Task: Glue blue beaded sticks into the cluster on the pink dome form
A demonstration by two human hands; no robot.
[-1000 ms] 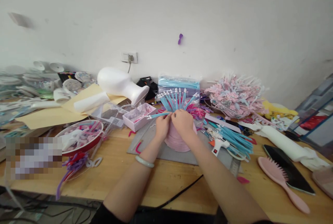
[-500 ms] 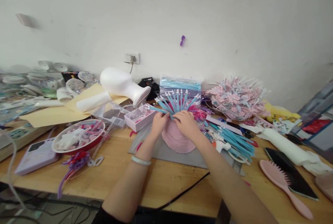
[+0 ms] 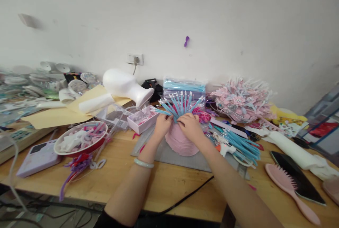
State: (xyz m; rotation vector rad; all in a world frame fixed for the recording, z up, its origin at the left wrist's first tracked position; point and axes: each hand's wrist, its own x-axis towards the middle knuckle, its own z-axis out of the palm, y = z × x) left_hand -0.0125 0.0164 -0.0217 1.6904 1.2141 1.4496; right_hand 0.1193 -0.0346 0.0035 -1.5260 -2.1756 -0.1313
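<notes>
A fan of blue, fuzzy-looking stems with white beads at their tips (image 3: 182,101) stands spread out behind a pink ribbed round piece (image 3: 181,143). My left hand (image 3: 162,125) pinches the base of the fan on its left side. From the right, my right hand (image 3: 190,123) has its fingers closed at the same base, close to the left thumb. The exact point under my fingertips is partly hidden. Beneath the pink piece lies a grey mat (image 3: 166,156). More blue bead-tipped stems (image 3: 241,145) lie loose on the right, next to a glue gun (image 3: 226,149).
A lilac box of small pink parts (image 3: 141,125) stands left of my hands. Further left are a bowl of scraps (image 3: 99,145) and a lilac phone-like object (image 3: 39,159). A white foam head (image 3: 119,81) lies behind. A pink hairbrush (image 3: 282,178) and dark tablet (image 3: 304,182) lie right.
Both hands stay at the base of the blue fan, with only slight finger movement. The whole view has shifted a little.
</notes>
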